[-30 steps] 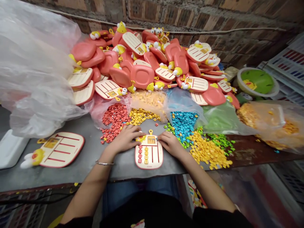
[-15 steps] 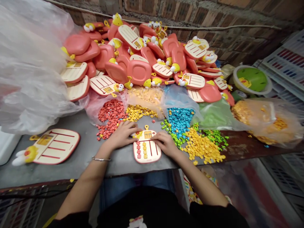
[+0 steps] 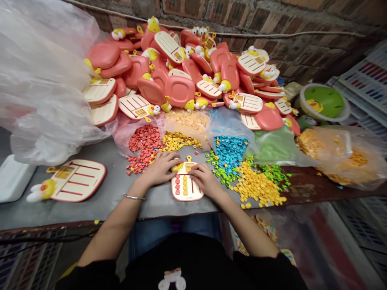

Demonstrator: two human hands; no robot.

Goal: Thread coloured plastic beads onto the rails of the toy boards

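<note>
A cream slotted board (image 3: 188, 195) with a red rim lies on the grey table top, its yellow ring pointing away from me. Red pieces fill a column at its left, and yellow pieces sit in the column beside them. My left hand (image 3: 161, 169) rests on the board's upper left corner, fingers spread over its yellow duck head. On the upper right part of the board, my right hand (image 3: 205, 179) has its fingers bent together; whatever is between them is too small to make out.
Loose red (image 3: 145, 145), blue (image 3: 230, 151) and yellow pieces (image 3: 256, 185) lie in piles around the board. Another slotted board (image 3: 79, 181) lies at the left. Behind are heaped red-backed boards (image 3: 179, 90), a plastic bag (image 3: 45, 80) and a green bowl (image 3: 325, 100).
My right hand has moved slightly left over the board and covers more of its right side. My left hand stays at the upper left corner. The whole view has shifted a little.
</note>
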